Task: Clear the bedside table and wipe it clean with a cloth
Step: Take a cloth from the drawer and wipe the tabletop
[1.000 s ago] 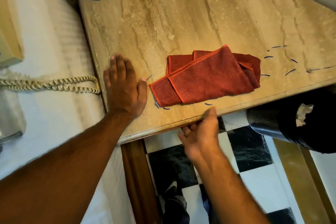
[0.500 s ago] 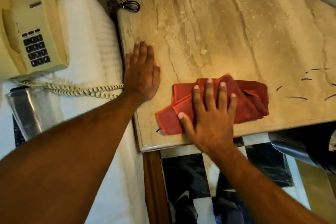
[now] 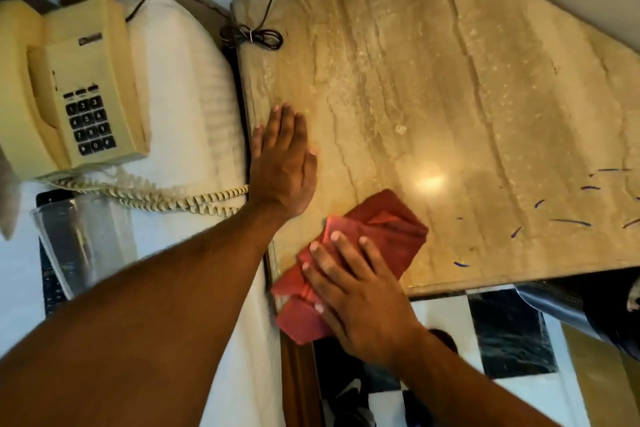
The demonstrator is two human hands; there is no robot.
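The bedside table [image 3: 433, 87] has a beige marble top with several small blue pen marks [image 3: 571, 222] near its right front edge. A crumpled red cloth [image 3: 388, 229] lies at the table's front left corner, part of it hanging over the edge. My right hand [image 3: 349, 288] presses flat on the cloth, fingers spread. My left hand [image 3: 282, 163] lies flat on the bare marble at the left edge, fingers together, holding nothing.
A cream corded telephone [image 3: 69, 90] and a clear plastic-wrapped remote [image 3: 65, 239] lie on the white bed to the left. A bundled black cable [image 3: 252, 36] rests at the table's back left corner. A dark bin [image 3: 588, 315] stands at the right on the chequered floor.
My right hand rose from the table's front edge onto the red cloth and dragged it left to the front corner, bunching it. My left hand stayed planted on the marble.
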